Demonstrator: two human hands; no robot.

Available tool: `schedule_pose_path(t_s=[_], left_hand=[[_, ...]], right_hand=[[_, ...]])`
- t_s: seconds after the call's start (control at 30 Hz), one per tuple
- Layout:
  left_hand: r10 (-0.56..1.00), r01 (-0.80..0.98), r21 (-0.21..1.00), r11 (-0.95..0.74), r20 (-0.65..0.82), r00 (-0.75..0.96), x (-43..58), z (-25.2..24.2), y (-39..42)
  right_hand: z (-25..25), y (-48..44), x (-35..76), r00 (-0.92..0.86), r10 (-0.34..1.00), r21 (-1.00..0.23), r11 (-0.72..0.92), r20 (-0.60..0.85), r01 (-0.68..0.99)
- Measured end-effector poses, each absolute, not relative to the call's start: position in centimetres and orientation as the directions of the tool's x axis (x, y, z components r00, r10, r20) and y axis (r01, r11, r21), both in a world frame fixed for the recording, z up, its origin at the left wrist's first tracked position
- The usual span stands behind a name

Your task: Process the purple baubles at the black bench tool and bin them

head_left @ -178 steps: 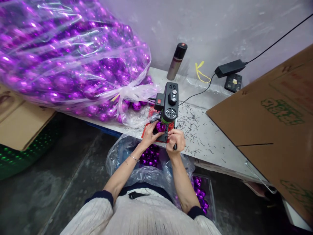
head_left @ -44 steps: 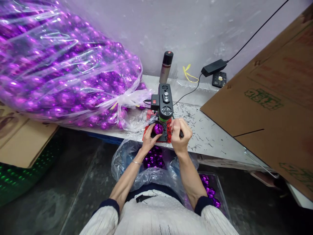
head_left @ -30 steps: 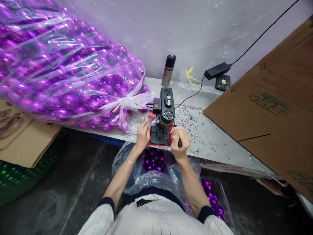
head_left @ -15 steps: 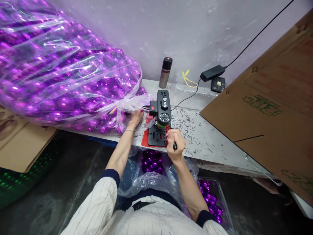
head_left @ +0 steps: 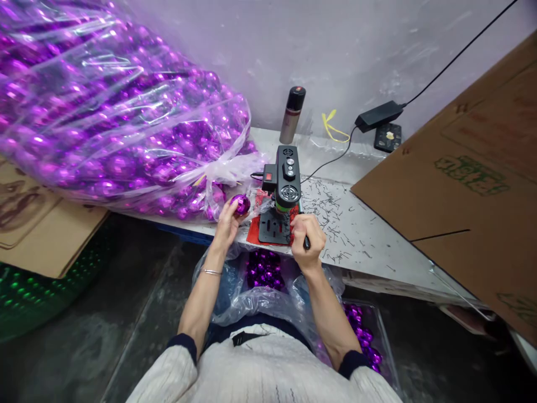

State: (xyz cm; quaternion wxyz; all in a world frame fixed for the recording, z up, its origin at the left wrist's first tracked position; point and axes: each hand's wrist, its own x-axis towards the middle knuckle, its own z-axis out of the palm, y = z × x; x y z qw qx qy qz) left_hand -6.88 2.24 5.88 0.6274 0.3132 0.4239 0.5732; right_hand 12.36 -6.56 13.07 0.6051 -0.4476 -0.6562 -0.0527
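Between the fingers of my left hand (head_left: 227, 225) is a shiny purple bauble (head_left: 240, 205), held just left of a small black bench machine (head_left: 287, 176). My right hand (head_left: 308, 238) is wrapped round the black-tipped lever handle (head_left: 306, 243) at the machine's right side. The machine's slotted base plate (head_left: 273, 228) rests on a red sheet (head_left: 253, 234) at the table's front edge. A big clear bag of purple baubles (head_left: 138, 129) lies to the left, its tied neck close to my left hand. More purple baubles (head_left: 265, 268) sit in clear plastic below the table edge.
Thin dark bits (head_left: 329, 215) litter the white table (head_left: 369, 238). Behind the machine stand a spray can (head_left: 292, 115), a yellow tie (head_left: 333, 127) and a black power adapter (head_left: 380, 116). A large cardboard box (head_left: 461, 184) blocks the right; a tub of baubles (head_left: 367, 341) sits low.
My left hand has come back from beside the bag's neck and now shows a purple bauble in its fingers. My right hand stays on the lever. The view has shifted slightly.
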Motion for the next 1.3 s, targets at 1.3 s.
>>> schedule_pose_path(t_s=[1.3], left_hand=[[0.865, 0.337, 0.808, -0.483, 0.383, 0.324, -0.4, 1.1, 0.6]], right_hand=[[14.5, -6.1, 13.3, 0.059, 0.512, -0.4, 0.588, 0.857, 0.703]])
